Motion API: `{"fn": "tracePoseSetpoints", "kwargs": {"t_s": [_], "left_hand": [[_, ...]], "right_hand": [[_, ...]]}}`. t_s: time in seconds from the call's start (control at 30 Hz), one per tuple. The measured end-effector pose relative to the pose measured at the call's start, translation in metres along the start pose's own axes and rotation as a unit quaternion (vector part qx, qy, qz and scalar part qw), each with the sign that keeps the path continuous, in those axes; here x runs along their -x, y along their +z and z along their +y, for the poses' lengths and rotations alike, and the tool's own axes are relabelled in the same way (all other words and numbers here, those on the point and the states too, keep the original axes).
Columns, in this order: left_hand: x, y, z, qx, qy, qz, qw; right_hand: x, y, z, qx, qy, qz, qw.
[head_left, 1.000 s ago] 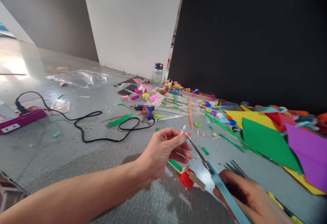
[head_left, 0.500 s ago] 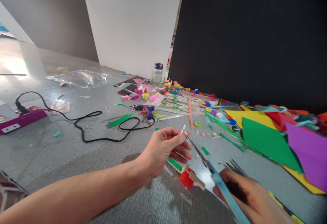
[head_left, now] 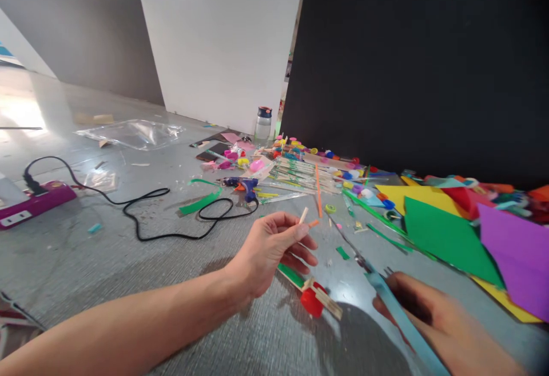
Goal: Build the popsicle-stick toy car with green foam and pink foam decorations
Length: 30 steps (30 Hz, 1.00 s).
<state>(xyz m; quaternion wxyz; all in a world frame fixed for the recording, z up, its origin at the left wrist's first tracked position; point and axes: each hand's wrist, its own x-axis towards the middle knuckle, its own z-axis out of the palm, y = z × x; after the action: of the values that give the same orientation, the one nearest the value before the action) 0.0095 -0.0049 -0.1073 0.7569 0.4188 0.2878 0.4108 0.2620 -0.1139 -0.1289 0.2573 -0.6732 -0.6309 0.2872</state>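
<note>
My left hand (head_left: 268,250) is closed, pinching a short pale wooden stick (head_left: 303,215) between thumb and forefinger while the other fingers curl loosely. A small orange piece (head_left: 314,223) shows beside the fingertips; I cannot tell whether it is held. My right hand (head_left: 433,316) is wrapped round the light blue handles of a pair of scissors (head_left: 392,302), whose blades point up and left, apart from the stick. Below my left hand lies an assembly with a red bottle cap (head_left: 312,302), short wooden sticks (head_left: 329,303) and a green strip (head_left: 291,275).
A glue gun (head_left: 244,186) with a black cord (head_left: 141,230) lies beyond my left hand. Further back are a pile of craft sticks (head_left: 304,171) and a water bottle (head_left: 263,124). Coloured sheets (head_left: 450,239) cover the right side; a purple power strip (head_left: 47,202) is at left.
The scissors have moved right and down, away from the stick, with my right hand. My left hand has shifted slightly left, still pinching the stick.
</note>
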Motion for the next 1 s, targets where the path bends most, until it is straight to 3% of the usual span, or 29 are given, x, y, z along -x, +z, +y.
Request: {"fn": "tracePoseSetpoints", "kwargs": {"t_s": [0.07, 0.2, 0.3, 0.5, 0.57, 0.63, 0.7, 0.77, 0.87, 1.0], "left_hand": [[0.003, 0.002, 0.001, -0.01, 0.006, -0.016, 1.0], [0.012, 0.008, 0.002, -0.056, 0.019, -0.059, 0.996], [0.02, 0.013, 0.001, -0.091, 0.024, -0.083, 0.992], [0.032, 0.016, -0.006, -0.167, 0.048, -0.104, 0.979], [0.034, 0.015, -0.008, -0.207, 0.07, -0.117, 0.969], [0.036, 0.014, -0.01, -0.244, 0.092, -0.132, 0.956], [0.038, 0.014, -0.012, -0.271, 0.109, -0.148, 0.945], [0.039, 0.014, -0.014, -0.291, 0.12, -0.169, 0.934], [0.041, 0.015, -0.019, -0.307, 0.117, -0.189, 0.925], [0.04, 0.017, -0.022, -0.314, 0.089, -0.194, 0.925]], "right_hand": [[-0.004, 0.002, 0.007, 0.131, 0.031, 0.033, 0.99], [-0.011, 0.014, 0.016, 0.343, 0.054, 0.082, 0.934], [-0.013, 0.024, 0.017, 0.394, 0.016, 0.091, 0.914], [-0.007, 0.029, 0.011, 0.419, -0.039, 0.091, 0.902], [-0.002, 0.026, 0.003, 0.39, -0.078, 0.117, 0.91], [0.005, 0.022, -0.01, 0.286, -0.144, 0.14, 0.937], [0.014, 0.02, -0.027, 0.135, -0.202, 0.128, 0.962], [0.022, 0.02, -0.042, 0.038, -0.242, 0.108, 0.963], [0.027, 0.025, -0.057, -0.005, -0.275, 0.107, 0.955], [0.025, 0.028, -0.059, -0.003, -0.267, 0.094, 0.959]]}}
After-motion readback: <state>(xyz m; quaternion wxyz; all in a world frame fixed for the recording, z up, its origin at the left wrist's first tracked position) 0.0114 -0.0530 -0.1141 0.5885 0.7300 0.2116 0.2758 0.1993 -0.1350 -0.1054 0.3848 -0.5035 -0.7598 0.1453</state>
